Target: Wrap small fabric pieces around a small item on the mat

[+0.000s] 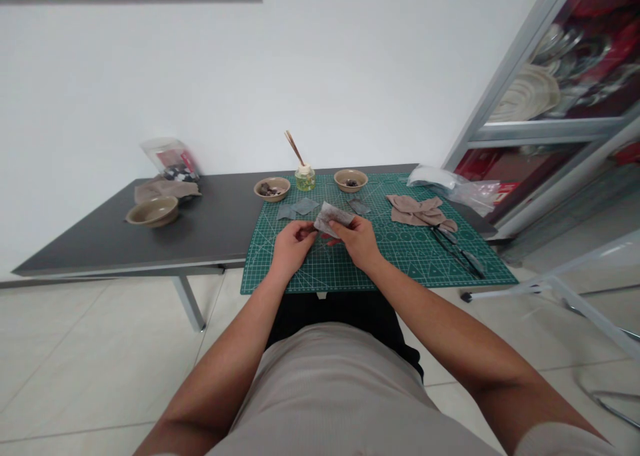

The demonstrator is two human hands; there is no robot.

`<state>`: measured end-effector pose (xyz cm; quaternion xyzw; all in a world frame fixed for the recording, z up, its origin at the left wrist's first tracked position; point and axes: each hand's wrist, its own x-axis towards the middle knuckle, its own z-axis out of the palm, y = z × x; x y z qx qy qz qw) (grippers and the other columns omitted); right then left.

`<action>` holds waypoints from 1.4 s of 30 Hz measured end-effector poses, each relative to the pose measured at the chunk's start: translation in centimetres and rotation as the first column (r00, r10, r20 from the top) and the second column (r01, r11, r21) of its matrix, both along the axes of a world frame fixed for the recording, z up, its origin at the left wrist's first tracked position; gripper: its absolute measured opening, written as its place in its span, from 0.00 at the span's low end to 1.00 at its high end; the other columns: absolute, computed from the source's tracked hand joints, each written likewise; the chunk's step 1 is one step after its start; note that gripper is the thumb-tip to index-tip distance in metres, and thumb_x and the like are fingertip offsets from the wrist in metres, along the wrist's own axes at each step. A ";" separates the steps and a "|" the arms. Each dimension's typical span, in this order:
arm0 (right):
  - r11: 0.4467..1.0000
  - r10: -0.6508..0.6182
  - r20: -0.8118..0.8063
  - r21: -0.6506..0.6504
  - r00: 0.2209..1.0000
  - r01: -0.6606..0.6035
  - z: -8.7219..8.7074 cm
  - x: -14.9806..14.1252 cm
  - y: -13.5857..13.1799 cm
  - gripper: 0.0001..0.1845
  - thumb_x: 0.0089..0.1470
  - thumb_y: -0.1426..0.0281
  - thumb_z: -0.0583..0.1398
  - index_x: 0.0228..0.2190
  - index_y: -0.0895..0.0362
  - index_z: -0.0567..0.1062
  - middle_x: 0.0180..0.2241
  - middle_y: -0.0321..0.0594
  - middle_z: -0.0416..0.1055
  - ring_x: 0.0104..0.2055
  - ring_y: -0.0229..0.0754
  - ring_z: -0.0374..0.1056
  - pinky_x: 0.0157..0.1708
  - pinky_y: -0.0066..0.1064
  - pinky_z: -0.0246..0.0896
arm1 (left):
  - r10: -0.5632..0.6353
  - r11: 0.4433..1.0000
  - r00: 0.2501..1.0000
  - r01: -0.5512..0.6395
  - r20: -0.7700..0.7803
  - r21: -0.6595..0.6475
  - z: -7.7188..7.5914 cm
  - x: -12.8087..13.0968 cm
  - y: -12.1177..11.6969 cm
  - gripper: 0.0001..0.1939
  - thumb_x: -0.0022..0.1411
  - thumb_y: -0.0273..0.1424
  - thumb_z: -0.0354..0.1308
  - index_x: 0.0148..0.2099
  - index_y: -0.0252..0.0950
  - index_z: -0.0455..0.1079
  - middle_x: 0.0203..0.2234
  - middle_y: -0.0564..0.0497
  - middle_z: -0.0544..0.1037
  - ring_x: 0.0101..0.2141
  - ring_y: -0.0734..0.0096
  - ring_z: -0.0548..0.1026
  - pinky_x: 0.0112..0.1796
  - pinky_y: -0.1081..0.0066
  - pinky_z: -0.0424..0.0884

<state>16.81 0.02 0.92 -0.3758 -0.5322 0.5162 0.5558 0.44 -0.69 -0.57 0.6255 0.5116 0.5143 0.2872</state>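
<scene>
My right hand [359,237] grips a small, thin grey-white pouch [330,215] above the green cutting mat [320,276], thumb on its face and fingers behind. Close against the pouch's left edge, my left hand [294,240] has its fingers pinched together; what lies between them is hidden. Just beyond my hands, flat bluish-grey pouches [305,206] lie on the mat, and a darker grey pouch [359,206] lies to the right. Two beige bowls stand behind them: the left bowl [255,191] and the right bowl [351,171] both hold dark bits.
A glass diffuser bottle [305,177] with upright sticks stands between the bowls. On the right are a crumpled brown cloth [417,211], scissors [457,251] and a plastic bag [465,188]. Another bowl [153,212] and a clear container [173,159] stand on the dark table [220,229] at left.
</scene>
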 end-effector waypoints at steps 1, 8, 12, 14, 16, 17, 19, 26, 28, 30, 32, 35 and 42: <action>0.999 -0.030 0.016 0.014 0.999 0.029 0.0 0.1 0.1 0.15 0.43 0.58 0.66 0.30 0.56 0.75 0.29 0.37 0.76 0.28 0.43 0.73 0.25 0.34 0.70 | 0.015 1.000 0.999 -0.015 0.028 -0.022 0.1 0.1 0.0 0.11 0.52 0.31 0.63 0.40 0.36 0.76 0.28 0.52 0.78 0.28 0.72 0.74 0.33 0.71 0.70; 0.941 -0.265 0.275 0.284 0.924 0.185 -0.6 1.0 2.0 0.10 0.48 0.65 0.62 0.34 0.54 0.77 0.31 0.35 0.76 0.31 0.40 0.72 0.32 0.33 0.70 | 0.027 0.996 0.990 -0.016 0.137 -0.083 1.5 0.7 -0.3 0.09 0.51 0.32 0.65 0.36 0.35 0.76 0.27 0.51 0.79 0.29 0.69 0.77 0.33 0.70 0.71; 0.924 -0.273 0.342 0.353 0.899 0.147 -0.8 0.8 2.0 0.12 0.53 0.65 0.58 0.37 0.53 0.79 0.35 0.37 0.79 0.36 0.42 0.74 0.37 0.35 0.71 | -0.014 0.997 0.999 0.017 0.038 -0.081 1.6 1.3 0.5 0.07 0.51 0.33 0.63 0.34 0.36 0.74 0.24 0.53 0.77 0.25 0.71 0.74 0.29 0.72 0.68; 0.897 -0.320 0.430 0.423 0.845 0.124 -0.9 0.8 1.6 0.12 0.54 0.67 0.58 0.38 0.51 0.80 0.36 0.37 0.80 0.39 0.43 0.75 0.42 0.37 0.71 | -0.001 0.999 1.000 0.001 -0.011 -0.040 1.3 1.5 0.8 0.07 0.53 0.34 0.62 0.33 0.36 0.73 0.22 0.55 0.75 0.25 0.73 0.71 0.28 0.73 0.65; 0.876 -0.339 0.509 0.478 0.791 0.068 -1.0 0.8 1.1 0.14 0.55 0.70 0.58 0.41 0.50 0.80 0.40 0.36 0.80 0.43 0.43 0.75 0.46 0.37 0.70 | 0.013 1.000 0.998 -0.015 -0.066 -0.017 1.0 1.7 0.8 0.06 0.54 0.33 0.60 0.30 0.36 0.72 0.21 0.56 0.72 0.24 0.74 0.69 0.28 0.74 0.63; 0.865 -0.344 0.542 0.500 0.767 0.035 -1.1 0.7 0.8 0.15 0.55 0.71 0.58 0.43 0.49 0.79 0.43 0.36 0.79 0.45 0.43 0.75 0.48 0.37 0.69 | 0.021 1.000 0.997 -0.022 -0.080 -0.007 1.0 1.7 0.7 0.05 0.54 0.32 0.59 0.29 0.35 0.71 0.20 0.56 0.72 0.24 0.75 0.68 0.28 0.74 0.63; 0.841 -0.352 0.594 0.540 0.723 -0.035 -1.3 0.7 0.4 0.19 0.55 0.73 0.58 0.47 0.48 0.77 0.47 0.35 0.77 0.49 0.43 0.73 0.52 0.37 0.68 | 0.041 0.999 0.995 -0.040 -0.092 0.008 0.9 1.7 0.4 0.05 0.54 0.31 0.58 0.27 0.35 0.69 0.19 0.57 0.71 0.23 0.75 0.68 0.28 0.74 0.62; 0.774 -0.394 0.698 0.603 0.598 -0.193 -1.6 0.6 0.1 0.26 0.59 0.76 0.54 0.57 0.49 0.68 0.58 0.37 0.67 0.55 0.42 0.69 0.54 0.37 0.67 | 0.059 0.998 0.998 -0.059 -0.008 0.005 0.8 1.6 0.3 0.03 0.52 0.29 0.59 0.28 0.35 0.69 0.19 0.57 0.72 0.23 0.74 0.69 0.28 0.74 0.64; 0.775 -0.398 0.721 0.595 0.567 -0.213 -1.6 0.5 0.0 0.27 0.58 0.76 0.54 0.58 0.49 0.67 0.59 0.37 0.65 0.55 0.43 0.69 0.54 0.37 0.67 | 0.075 0.997 0.997 -0.074 -0.017 0.016 0.7 1.5 0.4 0.02 0.51 0.28 0.59 0.29 0.36 0.70 0.20 0.57 0.73 0.23 0.74 0.69 0.29 0.73 0.64; 0.777 -0.397 0.734 0.588 0.551 -0.223 -1.7 0.4 0.0 0.28 0.58 0.77 0.53 0.58 0.50 0.67 0.59 0.37 0.64 0.54 0.43 0.70 0.54 0.38 0.68 | 0.096 0.995 0.995 -0.095 -0.033 0.027 0.6 1.5 0.4 0.02 0.50 0.28 0.60 0.30 0.36 0.71 0.20 0.57 0.73 0.23 0.74 0.69 0.29 0.73 0.65; 0.781 -0.395 0.737 0.583 0.548 -0.221 -1.8 0.3 0.1 0.28 0.58 0.77 0.53 0.58 0.51 0.67 0.59 0.37 0.65 0.55 0.43 0.69 0.54 0.37 0.67 | 0.105 0.994 0.993 -0.104 -0.048 0.028 0.6 1.5 0.2 0.02 0.51 0.28 0.60 0.30 0.36 0.71 0.19 0.57 0.73 0.23 0.74 0.69 0.28 0.74 0.64; 0.789 -0.401 0.728 0.583 0.555 -0.194 -2.0 0.4 0.1 0.27 0.58 0.78 0.53 0.57 0.52 0.68 0.58 0.38 0.67 0.56 0.42 0.68 0.56 0.37 0.66 | 0.087 0.996 0.996 -0.087 -0.019 0.010 0.5 1.6 0.0 0.04 0.53 0.31 0.60 0.29 0.36 0.70 0.20 0.57 0.74 0.23 0.74 0.70 0.28 0.74 0.65; 0.793 -0.433 0.709 0.593 0.557 -0.139 -1.9 0.3 0.0 0.24 0.60 0.76 0.52 0.57 0.55 0.68 0.57 0.42 0.68 0.55 0.44 0.69 0.55 0.38 0.66 | 0.061 0.998 0.993 -0.060 0.104 -0.016 0.4 1.8 -0.2 0.06 0.55 0.33 0.60 0.34 0.37 0.70 0.25 0.55 0.77 0.26 0.73 0.74 0.30 0.73 0.69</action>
